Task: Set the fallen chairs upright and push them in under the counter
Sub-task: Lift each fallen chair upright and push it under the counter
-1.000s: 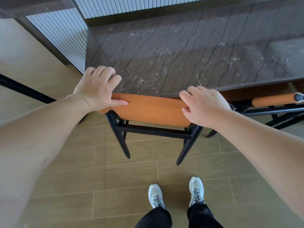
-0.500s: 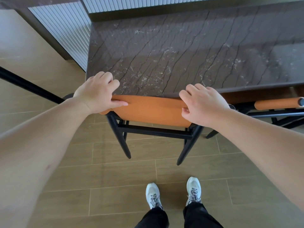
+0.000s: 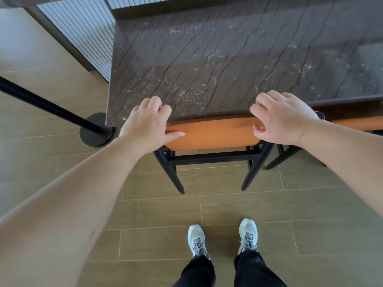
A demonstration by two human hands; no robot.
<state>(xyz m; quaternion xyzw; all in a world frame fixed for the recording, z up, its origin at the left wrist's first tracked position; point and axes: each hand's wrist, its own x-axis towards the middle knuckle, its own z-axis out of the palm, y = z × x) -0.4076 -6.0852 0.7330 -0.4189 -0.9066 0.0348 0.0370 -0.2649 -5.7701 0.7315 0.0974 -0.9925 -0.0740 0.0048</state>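
Note:
An upright chair with an orange backrest (image 3: 215,134) and black legs stands tucked under the dark marble counter (image 3: 228,59), its seat hidden beneath the counter's edge. My left hand (image 3: 145,123) grips the backrest's left end, fingers curled over the top and thumb along the front. My right hand (image 3: 279,119) grips the right end the same way. A second chair (image 3: 356,123) with an orange backrest stands upright to the right, also under the counter, partly hidden by my right forearm.
A black post with a round base (image 3: 97,130) stands on the floor left of the counter's corner. A ribbed grey wall panel (image 3: 83,34) runs along the far left. Wood-look floor tiles (image 3: 165,214) lie between my feet and the chair.
The chair has slid forward under the counter with both hands on its backrest. The view has shifted, bringing the post's base into sight.

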